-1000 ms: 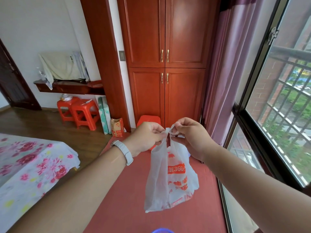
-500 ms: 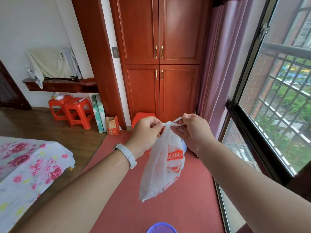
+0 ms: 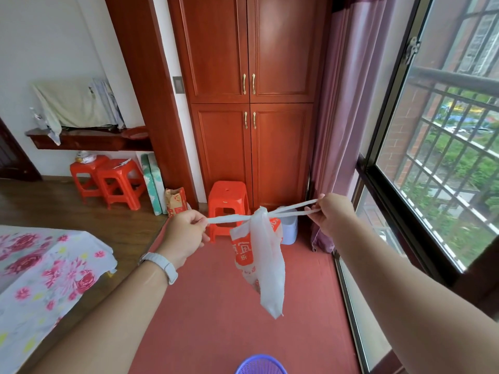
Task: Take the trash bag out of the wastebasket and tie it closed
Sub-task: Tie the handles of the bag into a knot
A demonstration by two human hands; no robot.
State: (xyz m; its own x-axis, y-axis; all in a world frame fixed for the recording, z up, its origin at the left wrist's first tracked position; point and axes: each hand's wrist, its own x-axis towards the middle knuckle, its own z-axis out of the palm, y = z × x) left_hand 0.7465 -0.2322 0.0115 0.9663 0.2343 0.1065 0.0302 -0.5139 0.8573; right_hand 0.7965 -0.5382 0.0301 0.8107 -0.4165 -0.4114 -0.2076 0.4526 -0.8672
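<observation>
A white plastic trash bag with red print hangs in the air in front of me, over the red floor. Its two handles are stretched sideways from a knot at the bag's top. My left hand is shut on the left handle, and my right hand is shut on the right handle, which shows as a double strip. The purple wastebasket shows only its rim at the bottom edge, below the bag.
A red stool and a white bin stand before the wooden wardrobe. A floral-covered bed is at left, with two more red stools behind it. A barred window and purple curtain line the right side.
My hands were close together at the bag's top; now they have pulled apart sideways, drawing the handles taut into a knot. The bag has twisted and narrowed.
</observation>
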